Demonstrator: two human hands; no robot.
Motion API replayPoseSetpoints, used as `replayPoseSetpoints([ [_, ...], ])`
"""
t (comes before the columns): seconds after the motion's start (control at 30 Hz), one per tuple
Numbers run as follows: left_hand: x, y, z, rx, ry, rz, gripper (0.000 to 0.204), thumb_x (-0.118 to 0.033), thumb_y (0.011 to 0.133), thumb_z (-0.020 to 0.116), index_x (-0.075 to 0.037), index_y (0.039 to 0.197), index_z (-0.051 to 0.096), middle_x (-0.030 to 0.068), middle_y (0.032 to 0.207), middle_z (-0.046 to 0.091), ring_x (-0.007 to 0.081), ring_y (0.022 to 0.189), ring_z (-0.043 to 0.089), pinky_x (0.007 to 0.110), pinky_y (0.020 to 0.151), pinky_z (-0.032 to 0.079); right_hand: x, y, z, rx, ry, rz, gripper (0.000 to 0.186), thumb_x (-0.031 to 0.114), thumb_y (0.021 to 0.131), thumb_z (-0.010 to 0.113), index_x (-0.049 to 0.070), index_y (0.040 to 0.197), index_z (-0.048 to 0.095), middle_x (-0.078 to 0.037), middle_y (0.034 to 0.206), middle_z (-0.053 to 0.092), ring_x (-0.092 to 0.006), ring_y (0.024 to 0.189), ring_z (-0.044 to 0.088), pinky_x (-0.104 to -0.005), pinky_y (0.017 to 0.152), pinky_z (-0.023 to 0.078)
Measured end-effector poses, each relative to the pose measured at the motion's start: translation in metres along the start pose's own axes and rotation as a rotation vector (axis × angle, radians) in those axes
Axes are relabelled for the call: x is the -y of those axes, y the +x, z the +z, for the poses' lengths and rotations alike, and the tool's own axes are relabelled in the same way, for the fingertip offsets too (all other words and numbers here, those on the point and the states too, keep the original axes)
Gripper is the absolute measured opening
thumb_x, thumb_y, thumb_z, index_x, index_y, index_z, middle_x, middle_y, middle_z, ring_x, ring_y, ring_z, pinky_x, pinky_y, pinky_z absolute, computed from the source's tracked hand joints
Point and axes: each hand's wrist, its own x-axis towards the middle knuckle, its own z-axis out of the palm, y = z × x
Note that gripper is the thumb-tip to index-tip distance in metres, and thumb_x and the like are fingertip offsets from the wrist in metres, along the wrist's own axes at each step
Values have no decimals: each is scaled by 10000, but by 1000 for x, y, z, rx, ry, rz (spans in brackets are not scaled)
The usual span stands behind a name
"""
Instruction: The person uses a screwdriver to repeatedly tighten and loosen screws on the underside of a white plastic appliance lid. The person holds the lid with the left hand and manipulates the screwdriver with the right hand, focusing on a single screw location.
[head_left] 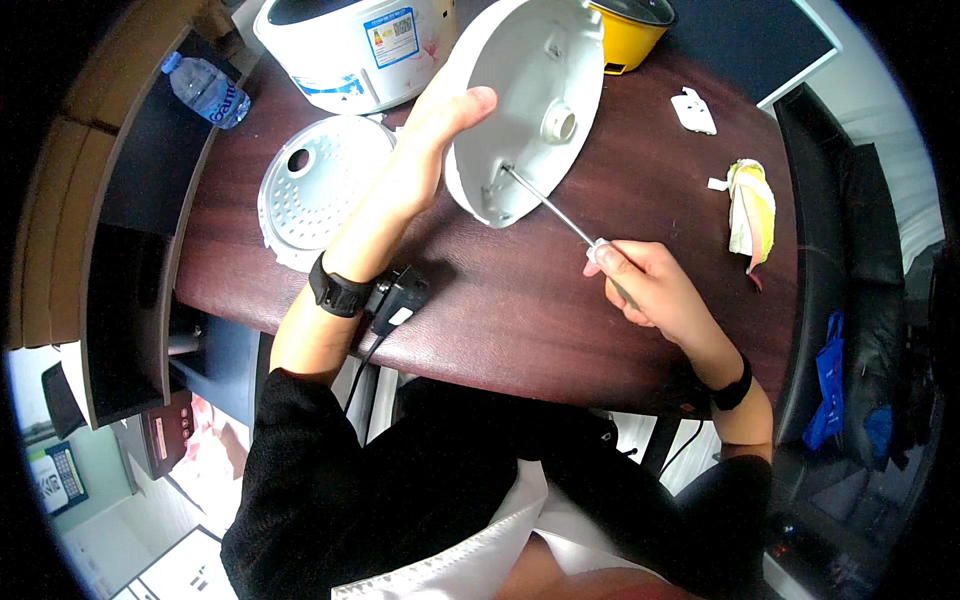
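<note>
A white domed rice cooker lid [520, 100] is tilted up above the table, its hollow inner side facing right. My left hand [432, 135] grips it by its left edge, thumb over the rim, the other fingers hidden behind. In my right hand [650, 288] is a screwdriver [550, 207], its handle mostly covered by my fingers. The metal shaft slants up to the left, and its tip meets the inside of the lid near the lower edge. Below my left forearm lies a round, perforated metal inner plate [325, 180] with one larger hole.
A white rice cooker body [350, 50] stands at the back, with a yellow pot [630, 35] right of it. A water bottle [205, 90] is at the far left. On the right lie a small white part [693, 111] and a crumpled cloth [752, 210]. A black adapter [400, 298] sits near the front edge.
</note>
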Motion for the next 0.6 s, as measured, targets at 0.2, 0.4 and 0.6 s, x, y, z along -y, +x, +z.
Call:
replayPoseSetpoints([
  [0.2,-2,-5,0,-78,-53,10,708,-436,749,563,48,1243,413,181,1147,524,254,1064,513,353,893,416,10,2,10,130,50,14,413,347,976,319,10,874,534,-7,496,444,-60,333,387,-202,324,303],
  [0.4,-6,-8,-1,-134,-200,11,761,-453,686,568,42,1240,404,187,1134,517,270,1015,527,363,850,431,25,-1,20,53,-99,-32,383,310,975,329,10,806,494,-3,492,430,-62,332,378,-211,326,303],
  [0.6,-17,-14,8,-153,-188,5,761,-431,660,590,42,1227,410,182,1109,522,272,1001,527,366,849,431,21,3,20,121,-15,-27,399,329,971,338,7,782,479,-12,485,422,-73,323,364,-222,317,294],
])
